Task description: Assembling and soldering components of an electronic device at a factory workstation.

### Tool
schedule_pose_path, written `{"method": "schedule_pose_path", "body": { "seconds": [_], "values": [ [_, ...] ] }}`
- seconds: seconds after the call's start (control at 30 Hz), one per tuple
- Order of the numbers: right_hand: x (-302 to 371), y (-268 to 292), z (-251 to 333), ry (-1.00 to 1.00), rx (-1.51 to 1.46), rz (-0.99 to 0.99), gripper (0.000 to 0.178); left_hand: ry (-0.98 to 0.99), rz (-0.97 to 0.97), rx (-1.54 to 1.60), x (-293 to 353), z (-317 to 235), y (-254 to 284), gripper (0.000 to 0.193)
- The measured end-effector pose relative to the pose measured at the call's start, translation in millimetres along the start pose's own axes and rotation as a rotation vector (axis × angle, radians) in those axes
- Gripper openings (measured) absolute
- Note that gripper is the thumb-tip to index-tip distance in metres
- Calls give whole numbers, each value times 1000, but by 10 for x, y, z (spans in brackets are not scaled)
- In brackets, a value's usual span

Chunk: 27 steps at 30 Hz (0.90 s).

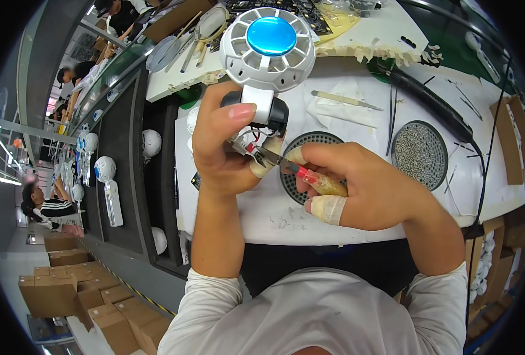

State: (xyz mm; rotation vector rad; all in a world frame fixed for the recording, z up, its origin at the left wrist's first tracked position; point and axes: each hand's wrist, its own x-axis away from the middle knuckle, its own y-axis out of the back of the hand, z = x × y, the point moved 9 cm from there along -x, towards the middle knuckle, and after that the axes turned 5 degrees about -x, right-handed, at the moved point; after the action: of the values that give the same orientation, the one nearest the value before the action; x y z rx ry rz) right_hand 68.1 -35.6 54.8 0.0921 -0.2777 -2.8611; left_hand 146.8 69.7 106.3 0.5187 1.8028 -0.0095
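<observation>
My left hand [221, 142] is closed around the neck of a small handheld fan [234, 59], holding it upright above the table. Its round white grille has a shiny blue disc in the centre. Below the head, the black and white neck is uncovered, with thin red and dark wires showing. My right hand [357, 183] grips pliers [319, 180] with worn red and yellow handles. Their metal jaws reach to the wires beside my left fingers; whether they close on a wire cannot be made out. Tape wraps several fingertips. A dark round dish [288, 188] lies partly hidden under my right hand.
A round dish of small screws [419, 155] and a black electric screwdriver [431, 100] lie at the right, near tweezers [391, 121]. A raised white shelf [387, 35] stands behind. Leftward runs a dark conveyor [126, 207] carrying fans; people work beyond. Cardboard boxes [49, 296] stand lower left.
</observation>
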Motion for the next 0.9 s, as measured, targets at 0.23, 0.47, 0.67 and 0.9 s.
{"method": "schedule_pose_path", "body": {
  "seconds": [0.23,0.47,0.67,0.9],
  "values": [
    [5,8,26,-5,23,18,32,7,-3,-39,7,-4,13,60],
    [14,40,-3,-30,-57,4,29,-29,55,-72,-11,0,-23,60],
    [19,37,-75,-175,-208,57,34,14,54,-6,-3,32,-21,62],
    [-1,-85,-132,-203,-696,171,41,17,3,143,-23,-2,-41,64]
  ]
}}
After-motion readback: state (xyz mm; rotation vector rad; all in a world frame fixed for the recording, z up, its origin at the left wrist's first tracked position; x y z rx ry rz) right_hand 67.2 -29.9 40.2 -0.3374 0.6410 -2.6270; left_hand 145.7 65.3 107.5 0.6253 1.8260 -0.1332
